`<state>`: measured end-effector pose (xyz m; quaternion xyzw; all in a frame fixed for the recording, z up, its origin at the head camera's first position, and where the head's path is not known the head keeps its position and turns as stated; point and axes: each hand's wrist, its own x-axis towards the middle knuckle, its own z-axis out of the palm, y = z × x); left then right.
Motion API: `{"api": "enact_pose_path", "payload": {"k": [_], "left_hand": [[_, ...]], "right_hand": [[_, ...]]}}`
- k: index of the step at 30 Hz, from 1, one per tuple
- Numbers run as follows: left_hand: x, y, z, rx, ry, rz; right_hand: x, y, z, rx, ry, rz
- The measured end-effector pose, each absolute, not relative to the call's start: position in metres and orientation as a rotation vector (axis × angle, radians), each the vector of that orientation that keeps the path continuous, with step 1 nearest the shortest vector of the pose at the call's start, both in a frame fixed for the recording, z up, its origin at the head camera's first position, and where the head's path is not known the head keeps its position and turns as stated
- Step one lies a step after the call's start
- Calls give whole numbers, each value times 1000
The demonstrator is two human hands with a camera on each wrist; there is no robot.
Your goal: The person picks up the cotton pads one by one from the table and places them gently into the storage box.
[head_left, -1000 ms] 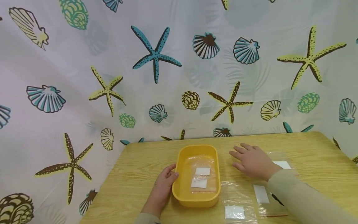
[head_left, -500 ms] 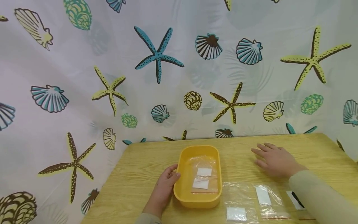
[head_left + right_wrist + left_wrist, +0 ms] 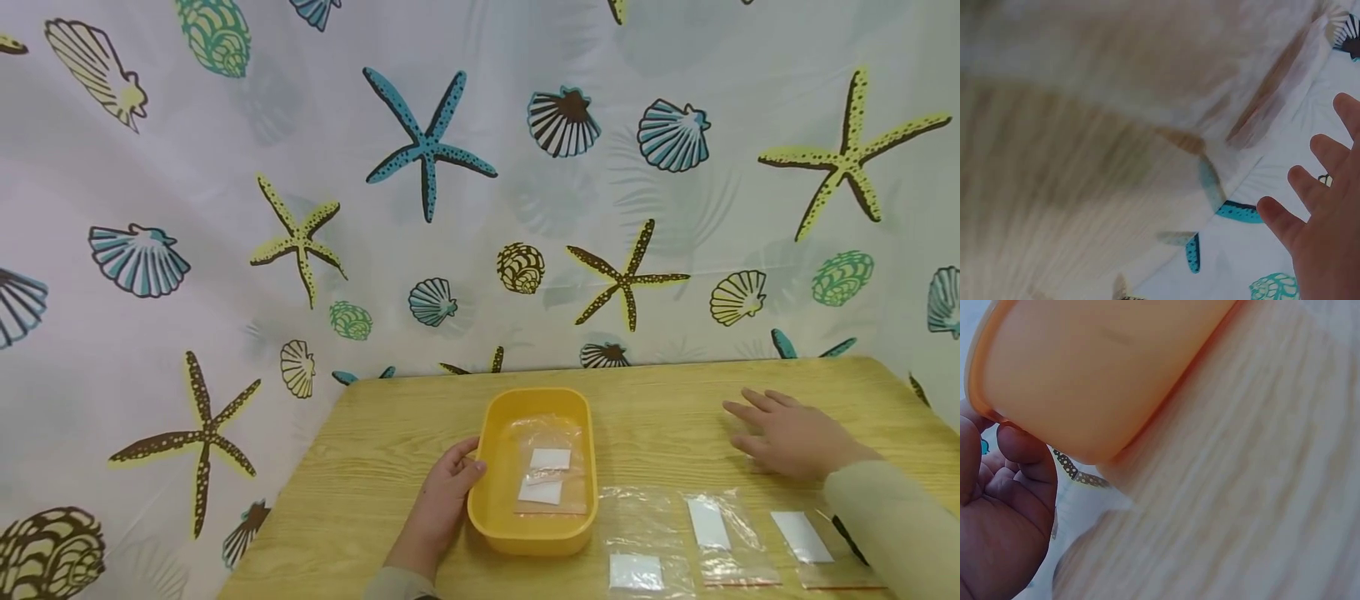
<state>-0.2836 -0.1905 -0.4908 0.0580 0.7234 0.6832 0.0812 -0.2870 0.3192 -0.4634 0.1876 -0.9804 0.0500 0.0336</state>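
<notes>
A yellow plastic bin point(image 3: 480, 523) stands on the table, with clear zip bags point(image 3: 552, 492) carrying white labels inside it. My left hand point(image 3: 442, 492) grips its left side, the thumb at the rim; in the left wrist view the bin's wall point(image 3: 1085, 375) stands right at the curled fingers. On the far right, my right hand point(image 3: 795, 433) hangs palm down over the table with its fingers spread, and no held thing shows. Nearest it lies a zip bag point(image 3: 802, 537), partly covered by the right sleeve. Two more bags, a middle one point(image 3: 731, 542) and a left one point(image 3: 645, 517), lie beside the bin.
The wood-grain table point(image 3: 375, 467) reaches back to a pale curtain point(image 3: 480, 208) printed with starfish and shells. A translucent film with a reddish streak point(image 3: 1266, 94) shows beyond the table in the right wrist view.
My right hand has moved right, away from the bin. The bag seen beside the right forearm earlier no longer shows there, and the front right bag has come out from behind the sleeve.
</notes>
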Motion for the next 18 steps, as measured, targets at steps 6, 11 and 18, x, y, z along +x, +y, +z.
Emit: {"api": "enact_pose_path", "payload": {"k": [6,11,18], "left_hand": [[-284,-190,-492,171,2163,2045],[-284,-190,-491,168,2169,2044],[-283,-190,-491,165,2168,2045]], "right_hand": [[-280,331,-464,491,-3099,259],[-279,338,-466,465,-3162,284],[-278,339,-469,461,-3219,258]]}}
